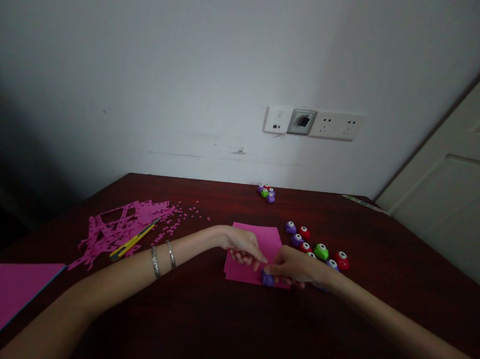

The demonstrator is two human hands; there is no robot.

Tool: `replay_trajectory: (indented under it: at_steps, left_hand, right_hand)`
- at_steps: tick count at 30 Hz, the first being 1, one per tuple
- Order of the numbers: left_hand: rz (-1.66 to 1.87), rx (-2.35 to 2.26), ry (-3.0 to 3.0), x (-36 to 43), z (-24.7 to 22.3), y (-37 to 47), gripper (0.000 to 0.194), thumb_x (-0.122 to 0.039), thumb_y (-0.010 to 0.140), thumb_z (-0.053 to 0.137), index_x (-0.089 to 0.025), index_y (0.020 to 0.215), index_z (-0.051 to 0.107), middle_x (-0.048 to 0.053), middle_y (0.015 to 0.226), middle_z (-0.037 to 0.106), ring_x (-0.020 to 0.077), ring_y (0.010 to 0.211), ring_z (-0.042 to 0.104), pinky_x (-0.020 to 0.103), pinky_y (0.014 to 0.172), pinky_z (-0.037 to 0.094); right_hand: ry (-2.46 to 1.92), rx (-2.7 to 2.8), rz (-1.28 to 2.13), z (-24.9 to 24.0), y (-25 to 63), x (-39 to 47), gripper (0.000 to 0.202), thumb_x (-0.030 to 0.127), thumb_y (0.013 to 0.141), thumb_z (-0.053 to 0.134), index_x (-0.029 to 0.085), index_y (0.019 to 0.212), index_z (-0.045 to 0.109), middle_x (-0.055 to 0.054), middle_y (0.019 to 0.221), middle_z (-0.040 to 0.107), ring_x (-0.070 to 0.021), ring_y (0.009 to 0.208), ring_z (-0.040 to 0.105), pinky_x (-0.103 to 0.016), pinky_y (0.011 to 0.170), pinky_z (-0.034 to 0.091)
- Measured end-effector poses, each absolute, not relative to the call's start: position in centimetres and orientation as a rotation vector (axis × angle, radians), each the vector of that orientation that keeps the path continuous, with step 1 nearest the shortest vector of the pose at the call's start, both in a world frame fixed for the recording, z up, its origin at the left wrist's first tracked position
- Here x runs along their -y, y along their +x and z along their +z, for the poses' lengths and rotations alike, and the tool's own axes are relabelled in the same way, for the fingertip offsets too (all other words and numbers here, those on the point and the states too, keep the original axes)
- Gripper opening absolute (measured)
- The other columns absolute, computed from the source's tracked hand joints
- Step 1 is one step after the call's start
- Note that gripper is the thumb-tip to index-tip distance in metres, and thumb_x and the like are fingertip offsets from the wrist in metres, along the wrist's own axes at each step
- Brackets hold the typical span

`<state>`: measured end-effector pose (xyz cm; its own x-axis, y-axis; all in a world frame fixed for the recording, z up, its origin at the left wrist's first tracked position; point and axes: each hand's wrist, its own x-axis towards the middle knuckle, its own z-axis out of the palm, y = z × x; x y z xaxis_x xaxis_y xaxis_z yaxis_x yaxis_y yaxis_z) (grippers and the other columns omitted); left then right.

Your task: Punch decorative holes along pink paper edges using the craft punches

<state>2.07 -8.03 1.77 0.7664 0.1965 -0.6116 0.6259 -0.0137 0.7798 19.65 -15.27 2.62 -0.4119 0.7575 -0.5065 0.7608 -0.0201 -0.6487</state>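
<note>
A small stack of pink paper [261, 236] lies on the dark red table, its sheets slightly out of line. My right hand [294, 265] grips a purple craft punch [267, 279] at the front edge of the stack. Over the middle of the paper, my left hand [244, 247] has its fingers curled and its forefinger reaching toward the punch; whether it pinches the paper is hidden. To the right of the stack stand several punches, among them a green one [321, 252] and a red one [341, 260], partly covered by my right hand.
Punched pink scraps [129, 224] lie at the left with a yellow cutter [134, 240] on them and small cutouts beside. More pink paper [11, 295] is at the front left. Another punch cluster [265, 193] stands near the wall, below the sockets [336, 126].
</note>
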Motion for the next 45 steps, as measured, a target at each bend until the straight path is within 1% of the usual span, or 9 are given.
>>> replay_trajectory:
  at_steps: [14,19,24,27,30,32,35,39,45]
  left_hand:
    - [-0.459,-0.727,1.589,8.9,2.2,2.0,0.042,-0.056,0.067,0.063,-0.014,0.063,0.066,-0.003,0.045,0.044,0.0046,0.036,0.033,0.018,0.037,0.021]
    - [-0.453,-0.722,1.589,8.6,2.1,1.7,0.041,-0.055,0.066,0.064,-0.014,0.065,0.066,-0.002,0.046,0.045,0.0051,0.037,0.035,0.018,0.036,0.021]
    - [-0.369,-0.738,1.642,8.8,2.5,1.3,0.039,-0.052,0.070,0.061,-0.014,0.065,0.063,-0.003,0.049,0.046,0.0050,0.038,0.036,0.018,0.038,0.023]
    - [-0.178,-0.791,1.891,8.6,2.4,1.1,0.032,-0.043,0.077,0.054,-0.014,0.064,0.061,-0.003,0.049,0.047,0.0059,0.041,0.039,0.020,0.042,0.027]
    - [0.066,-0.910,2.306,8.1,1.9,1.0,0.024,-0.032,0.076,0.055,-0.013,0.062,0.061,-0.001,0.054,0.054,0.0073,0.049,0.045,0.021,0.049,0.031]
    - [0.099,-0.956,2.444,7.6,1.6,1.0,0.022,-0.033,0.074,0.058,-0.014,0.064,0.063,-0.001,0.060,0.058,0.0079,0.053,0.047,0.021,0.051,0.031]
    - [0.006,-0.908,2.463,7.1,1.1,1.1,0.029,-0.041,0.073,0.059,-0.014,0.065,0.063,0.000,0.061,0.060,0.0086,0.054,0.048,0.021,0.053,0.032]
    - [0.010,-0.892,2.476,6.9,0.5,1.3,0.033,-0.047,0.069,0.063,-0.014,0.062,0.061,-0.001,0.058,0.058,0.0089,0.053,0.048,0.022,0.052,0.032]
    - [-0.006,-0.875,2.411,6.7,-0.1,1.5,0.031,-0.045,0.065,0.067,-0.015,0.060,0.057,-0.004,0.054,0.053,0.0079,0.050,0.045,0.021,0.050,0.029]
  right_hand:
    - [1.618,-2.203,-1.600,2.6,20.5,15.3,0.042,0.045,0.079,0.050,0.016,0.049,0.046,0.006,0.042,0.041,-0.0028,0.032,0.031,-0.017,0.031,0.021]
    - [1.668,-2.189,-1.592,2.3,20.7,15.4,0.043,0.049,0.080,0.047,0.016,0.052,0.048,0.006,0.043,0.042,-0.0027,0.032,0.030,-0.017,0.031,0.021]
    - [1.703,-2.205,-1.549,2.8,20.8,15.2,0.043,0.050,0.080,0.047,0.016,0.053,0.048,0.005,0.043,0.042,-0.0033,0.032,0.031,-0.018,0.031,0.022]
    - [1.744,-2.246,-1.411,3.3,20.9,15.5,0.044,0.051,0.080,0.046,0.016,0.054,0.049,0.003,0.044,0.045,-0.0046,0.032,0.034,-0.020,0.032,0.024]
    - [1.848,-2.304,-1.150,3.2,20.7,16.6,0.045,0.055,0.080,0.045,0.015,0.060,0.055,0.000,0.048,0.051,-0.0083,0.039,0.042,-0.021,0.037,0.027]
    - [1.935,-2.382,-0.936,2.5,20.3,17.5,0.043,0.056,0.078,0.048,0.016,0.067,0.059,-0.004,0.058,0.057,-0.0120,0.050,0.050,-0.022,0.042,0.030]
    - [2.040,-2.414,-0.659,1.0,19.4,18.8,0.043,0.058,0.075,0.051,0.016,0.072,0.060,-0.008,0.073,0.062,-0.0171,0.062,0.056,-0.025,0.049,0.032]
    - [2.091,-2.465,-0.436,-0.7,18.4,19.7,0.043,0.058,0.077,0.049,0.016,0.074,0.060,-0.010,0.074,0.064,-0.0223,0.068,0.059,-0.027,0.054,0.034]
    - [2.136,-2.486,-0.347,-1.2,17.9,20.3,0.036,0.048,0.082,0.046,0.017,0.072,0.062,-0.009,0.070,0.065,-0.0237,0.067,0.061,-0.028,0.055,0.034]
